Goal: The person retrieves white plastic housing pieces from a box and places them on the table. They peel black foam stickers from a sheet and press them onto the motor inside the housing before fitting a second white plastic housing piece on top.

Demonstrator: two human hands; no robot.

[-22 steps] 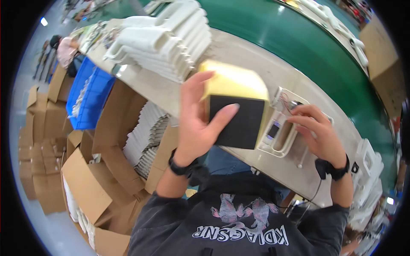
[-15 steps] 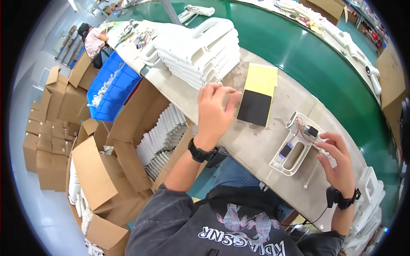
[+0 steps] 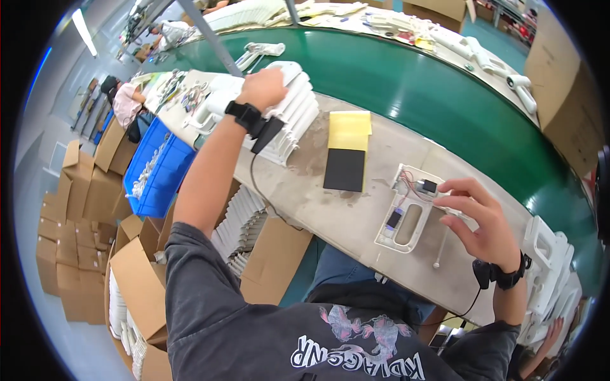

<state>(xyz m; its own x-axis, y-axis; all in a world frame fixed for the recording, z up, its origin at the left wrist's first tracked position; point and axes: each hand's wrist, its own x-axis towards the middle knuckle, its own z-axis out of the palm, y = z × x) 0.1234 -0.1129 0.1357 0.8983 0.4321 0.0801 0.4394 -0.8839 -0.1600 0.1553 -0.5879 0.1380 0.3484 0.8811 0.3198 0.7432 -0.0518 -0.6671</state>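
Note:
My left hand point(image 3: 264, 89) is at the top of a stack of white plastic housings point(image 3: 295, 117), its fingers curled over the upper piece; the fingertips are hidden. On the grey worktop point(image 3: 305, 193), to the right, lies one white housing frame point(image 3: 380, 240) with a long oval slot. Inside it are red wires point(image 3: 406, 180), a small module with a black top point(image 3: 429, 186) and a purple-edged black part point(image 3: 394, 219). My right hand point(image 3: 480, 219) hovers at the frame's right side, fingers apart and holding nothing, fingertips close to the module. A thin white rod point(image 3: 440, 251) lies below that hand.
A yellow and black pad point(image 3: 346, 152) lies mid-table. Beyond runs a green conveyor belt point(image 3: 375, 70). Left are a blue bin point(image 3: 155, 184) and cardboard boxes point(image 3: 136, 286) with white parts. More housings point(image 3: 546, 267) stand at right, near another person's hand point(image 3: 551, 336).
My left hand has moved forward and left from above the worktop onto the housing stack, its fingers now curled. My right hand stays beside the frame. The whole view has shifted slightly.

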